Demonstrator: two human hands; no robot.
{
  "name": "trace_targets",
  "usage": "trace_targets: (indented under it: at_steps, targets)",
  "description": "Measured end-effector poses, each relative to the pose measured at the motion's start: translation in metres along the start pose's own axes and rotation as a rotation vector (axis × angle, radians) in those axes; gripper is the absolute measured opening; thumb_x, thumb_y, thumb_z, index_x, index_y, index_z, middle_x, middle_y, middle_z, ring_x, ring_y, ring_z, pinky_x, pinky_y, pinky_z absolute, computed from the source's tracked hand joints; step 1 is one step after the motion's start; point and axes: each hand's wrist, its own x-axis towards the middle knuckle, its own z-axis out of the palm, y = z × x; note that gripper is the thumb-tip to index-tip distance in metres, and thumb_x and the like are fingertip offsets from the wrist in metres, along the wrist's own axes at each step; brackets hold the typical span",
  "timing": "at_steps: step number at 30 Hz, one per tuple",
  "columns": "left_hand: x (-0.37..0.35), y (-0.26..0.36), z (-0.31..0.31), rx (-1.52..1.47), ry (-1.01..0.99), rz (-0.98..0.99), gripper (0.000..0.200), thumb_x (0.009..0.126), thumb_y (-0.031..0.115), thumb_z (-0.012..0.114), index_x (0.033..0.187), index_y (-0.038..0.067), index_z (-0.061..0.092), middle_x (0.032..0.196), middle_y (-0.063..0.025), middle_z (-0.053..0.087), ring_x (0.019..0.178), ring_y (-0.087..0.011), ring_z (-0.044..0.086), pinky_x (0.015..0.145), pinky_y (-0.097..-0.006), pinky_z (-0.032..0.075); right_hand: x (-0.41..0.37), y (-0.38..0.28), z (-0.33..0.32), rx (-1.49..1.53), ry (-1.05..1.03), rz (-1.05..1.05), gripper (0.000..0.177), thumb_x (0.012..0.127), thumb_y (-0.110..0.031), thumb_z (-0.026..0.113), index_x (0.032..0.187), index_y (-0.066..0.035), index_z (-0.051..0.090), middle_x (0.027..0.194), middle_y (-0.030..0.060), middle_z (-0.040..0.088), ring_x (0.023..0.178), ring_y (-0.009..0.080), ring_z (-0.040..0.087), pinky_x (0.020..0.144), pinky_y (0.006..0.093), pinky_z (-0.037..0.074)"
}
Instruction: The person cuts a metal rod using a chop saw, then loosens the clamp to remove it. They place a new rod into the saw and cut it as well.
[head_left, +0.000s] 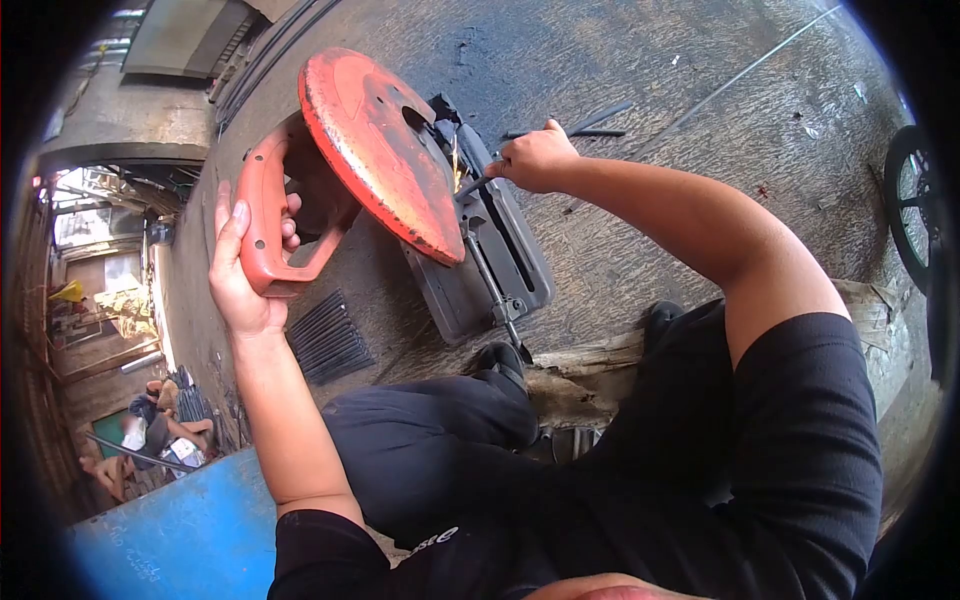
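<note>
In the middle stands a cut-off saw with a worn orange blade guard (370, 140) and a grey base (440, 290). My left hand (245, 275) is wrapped round its orange handle (265, 220), with some fingertips showing through the grip opening. My right hand (535, 160) is closed on a dark metal rod (475, 187), whose far end reaches in beside the guard. Small orange sparks (456, 165) show there; the guard hides most of the blade. A clamp screw (490, 265) runs along the base towards my feet.
A row of short dark rods (330, 337) lies on the floor left of the saw. Loose rods (600, 120) and a long thin bar (740, 65) lie beyond my right hand. A spoked wheel (908, 205) stands far right; a blue panel (180, 535) is lower left. People (165, 435) sit nearby.
</note>
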Motion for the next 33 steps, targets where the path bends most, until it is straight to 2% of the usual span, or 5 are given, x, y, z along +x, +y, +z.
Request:
trace_targets:
  at_steps: [11,20,33]
  targets:
    - [0.0013,-0.0008,-0.0006,-0.036,0.008,-0.014,0.076,0.095,0.029,0.052,0.151,0.0,0.01,0.103,-0.0206,0.061,0.075,-0.0155,0.058,0.069,-0.027,0.048,-0.001,0.0006,-0.0002,-0.002,0.002,-0.021,0.059,0.093,-0.061,0.042,0.099,-0.011,0.072,0.092,0.0095,0.071,0.096,0.0248,0.065,0.094,0.0442,0.033]
    - [0.0024,-0.0034,-0.0044,-0.064,0.0,-0.018,0.075,0.095,0.028,0.051,0.151,0.0,0.01,0.103,-0.0209,0.061,0.076,-0.0156,0.058,0.069,-0.0269,0.048,-0.0018,-0.0012,-0.0012,-0.006,-0.005,-0.002,0.059,0.093,-0.061,0.042,0.099,-0.011,0.072,0.094,0.0087,0.071,0.098,0.0242,0.065,0.098,0.045,0.032]
    - [0.0019,-0.0017,-0.0031,-0.053,0.002,-0.022,0.073,0.095,0.028,0.051,0.15,0.0,0.012,0.104,-0.021,0.061,0.076,-0.0158,0.058,0.07,-0.0274,0.048,-0.0002,0.0013,0.0022,0.003,0.025,-0.026,0.061,0.092,-0.063,0.041,0.096,-0.01,0.072,0.091,0.0092,0.071,0.094,0.0247,0.066,0.095,0.0444,0.033]
